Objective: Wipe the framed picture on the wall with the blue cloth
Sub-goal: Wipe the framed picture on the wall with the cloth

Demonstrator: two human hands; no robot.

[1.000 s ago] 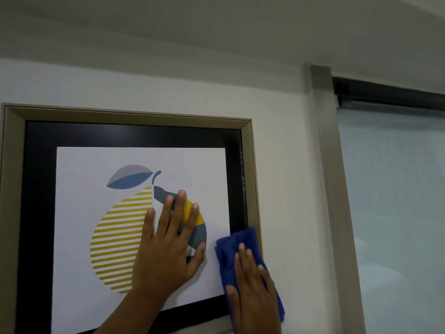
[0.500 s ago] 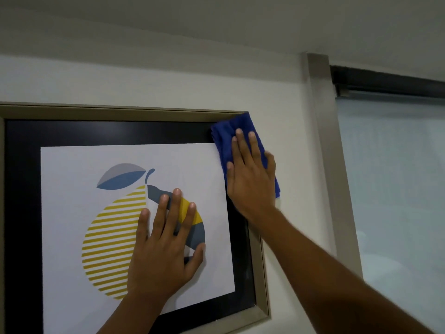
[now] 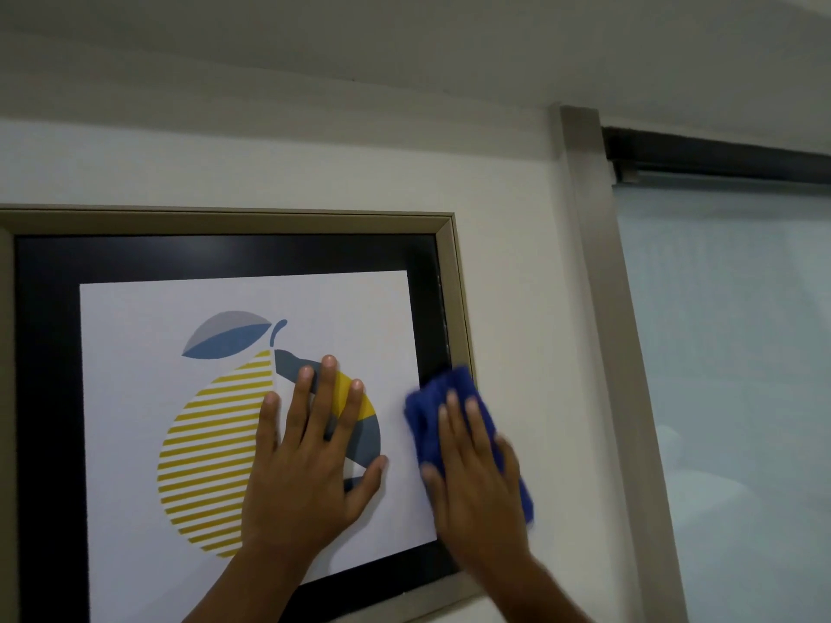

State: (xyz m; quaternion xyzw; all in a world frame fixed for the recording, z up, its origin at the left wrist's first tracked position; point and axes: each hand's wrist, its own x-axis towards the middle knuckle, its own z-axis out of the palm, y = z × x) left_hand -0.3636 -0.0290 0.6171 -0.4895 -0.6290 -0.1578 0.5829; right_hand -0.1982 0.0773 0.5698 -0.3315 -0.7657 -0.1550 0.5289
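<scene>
The framed picture (image 3: 225,254) hangs on a white wall: beige outer frame, black inner border, white print with a yellow-striped fruit and a blue leaf. My left hand (image 3: 310,460) lies flat on the print with fingers spread, over the fruit's right side. My right hand (image 3: 476,483) presses the blue cloth (image 3: 443,388) flat against the right side of the picture, over the black border and the frame's right edge. The cloth is folded and sticks out above and to the right of my fingers. The lower right frame edge is hidden behind that hand.
Right of the picture runs a bare strip of white wall (image 3: 517,285), then a beige vertical post (image 3: 598,308) and a frosted glass panel (image 3: 728,375) under a dark rail (image 3: 719,157). The ceiling is close above.
My right hand has slid the cloth down the frame's right side from the top right corner to the lower middle. One second ago it was lower still. My left hand stays put.
</scene>
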